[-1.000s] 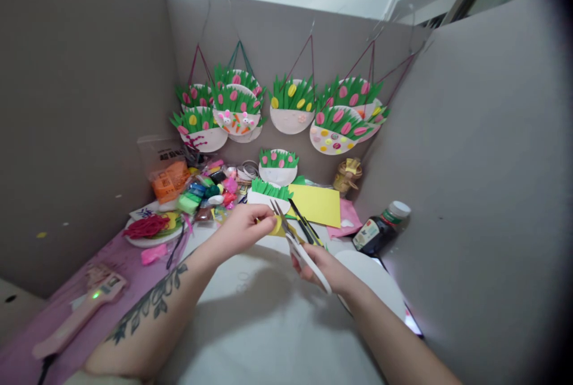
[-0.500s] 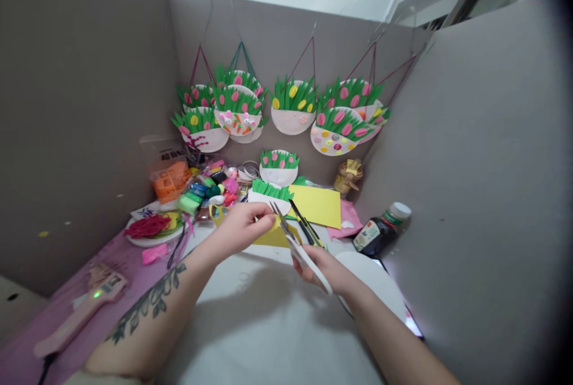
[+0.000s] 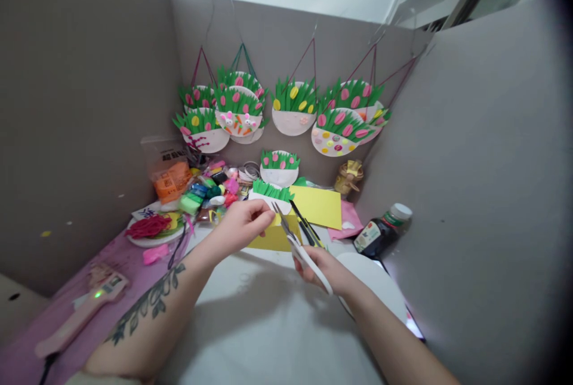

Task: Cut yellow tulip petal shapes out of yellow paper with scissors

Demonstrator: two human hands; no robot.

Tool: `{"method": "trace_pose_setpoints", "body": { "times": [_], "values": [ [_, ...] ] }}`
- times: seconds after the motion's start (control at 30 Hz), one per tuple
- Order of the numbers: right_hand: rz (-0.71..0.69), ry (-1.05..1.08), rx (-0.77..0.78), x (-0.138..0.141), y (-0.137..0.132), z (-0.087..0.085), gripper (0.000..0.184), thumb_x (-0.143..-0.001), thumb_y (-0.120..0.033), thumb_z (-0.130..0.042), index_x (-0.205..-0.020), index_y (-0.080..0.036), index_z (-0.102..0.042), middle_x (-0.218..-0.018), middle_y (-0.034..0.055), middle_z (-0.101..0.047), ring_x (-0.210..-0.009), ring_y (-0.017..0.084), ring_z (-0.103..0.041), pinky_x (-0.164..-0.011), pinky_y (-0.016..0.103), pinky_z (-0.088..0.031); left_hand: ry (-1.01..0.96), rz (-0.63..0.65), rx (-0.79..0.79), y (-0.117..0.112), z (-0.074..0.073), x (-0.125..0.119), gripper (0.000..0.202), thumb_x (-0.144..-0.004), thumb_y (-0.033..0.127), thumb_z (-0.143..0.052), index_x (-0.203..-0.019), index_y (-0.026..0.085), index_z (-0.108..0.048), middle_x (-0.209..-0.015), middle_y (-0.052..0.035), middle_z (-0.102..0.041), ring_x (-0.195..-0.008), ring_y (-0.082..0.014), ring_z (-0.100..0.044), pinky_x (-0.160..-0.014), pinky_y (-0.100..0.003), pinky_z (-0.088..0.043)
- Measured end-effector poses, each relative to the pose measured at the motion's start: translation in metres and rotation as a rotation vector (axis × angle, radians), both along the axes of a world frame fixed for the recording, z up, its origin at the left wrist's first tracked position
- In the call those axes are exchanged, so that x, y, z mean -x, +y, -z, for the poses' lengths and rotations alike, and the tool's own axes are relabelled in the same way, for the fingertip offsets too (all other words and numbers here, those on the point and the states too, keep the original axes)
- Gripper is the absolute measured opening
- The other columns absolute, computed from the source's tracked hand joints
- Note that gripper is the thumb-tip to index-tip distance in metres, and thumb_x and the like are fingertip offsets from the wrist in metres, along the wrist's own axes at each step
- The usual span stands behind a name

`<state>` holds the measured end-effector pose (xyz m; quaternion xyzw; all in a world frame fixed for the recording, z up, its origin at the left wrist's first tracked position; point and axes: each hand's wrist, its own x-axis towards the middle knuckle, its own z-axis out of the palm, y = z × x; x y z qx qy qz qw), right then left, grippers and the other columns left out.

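Note:
My left hand (image 3: 242, 225) pinches the top edge of a small yellow paper piece (image 3: 272, 238), which hangs just above the white table (image 3: 250, 325). My right hand (image 3: 326, 270) grips white-handled scissors (image 3: 301, 248). Their blades are parted and point up-left into the yellow paper, right beside my left fingertips. A paper-plate basket with green grass (image 3: 270, 195) lies just behind my hands.
Several paper-plate flower baskets (image 3: 293, 111) hang on the grey partition. A yellow sheet (image 3: 317, 205), pink paper (image 3: 347, 218), a dark bottle (image 3: 380, 231) and a white plate (image 3: 376, 280) lie right. Coloured clay packs (image 3: 201, 191), a plate of red yarn (image 3: 150, 228) and a pink glue gun (image 3: 78, 313) lie left.
The yellow paper has turned in my left fingers and now shows more of its face. The scissors stay at its edge; both hands have barely shifted.

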<state>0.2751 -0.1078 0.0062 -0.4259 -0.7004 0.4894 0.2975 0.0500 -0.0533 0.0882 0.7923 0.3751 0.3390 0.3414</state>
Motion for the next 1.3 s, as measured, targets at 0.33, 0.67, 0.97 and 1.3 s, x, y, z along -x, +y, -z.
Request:
{"method": "trace_pose_setpoints", "body": {
  "times": [0.33, 0.67, 0.97, 1.3],
  "values": [
    [0.056, 0.048, 0.102, 0.000, 0.003, 0.006, 0.039, -0.063, -0.051, -0.068, -0.070, -0.016, -0.052, -0.062, -0.0022, -0.048, -0.055, 0.010, -0.040, -0.051, 0.022, -0.033, -0.066, -0.079, 0.021, -0.001, 0.001, 0.001, 0.030, -0.085, 0.037, -0.048, -0.062, 0.017, -0.050, -0.050, 0.0031, -0.054, -0.048, -0.0095, -0.051, -0.046, -0.018, -0.036],
    [0.294, 0.078, 0.072, -0.005, 0.021, 0.037, 0.032, -0.069, -0.044, -0.063, -0.083, -0.016, -0.056, -0.074, 0.0020, -0.055, -0.059, 0.013, -0.051, -0.059, 0.027, -0.046, -0.219, -0.052, 0.222, 0.012, 0.012, -0.004, 0.018, -0.078, 0.033, -0.055, -0.082, 0.016, -0.060, -0.066, -0.0005, -0.062, -0.063, -0.0134, -0.062, -0.054, -0.021, -0.047],
    [0.343, 0.041, -0.029, -0.003, 0.017, 0.027, 0.040, -0.074, -0.051, -0.058, -0.090, -0.015, -0.057, -0.083, 0.0071, -0.060, -0.071, 0.017, -0.054, -0.065, 0.031, -0.045, -0.251, -0.070, 0.250, 0.012, 0.011, -0.004, 0.020, -0.076, 0.035, -0.057, -0.076, 0.016, -0.056, -0.064, 0.0009, -0.057, -0.059, -0.0116, -0.058, -0.050, -0.020, -0.043],
    [0.307, 0.078, -0.016, 0.005, 0.008, 0.014, 0.034, -0.070, -0.045, -0.062, -0.086, -0.015, -0.057, -0.082, 0.0048, -0.059, -0.069, 0.015, -0.054, -0.063, 0.029, -0.044, -0.582, 0.015, 0.378, 0.014, 0.020, -0.013, 0.029, -0.071, 0.023, -0.065, -0.098, 0.018, -0.055, -0.073, 0.0035, -0.055, -0.065, -0.0094, -0.057, -0.061, -0.022, -0.047]
  ]
}}
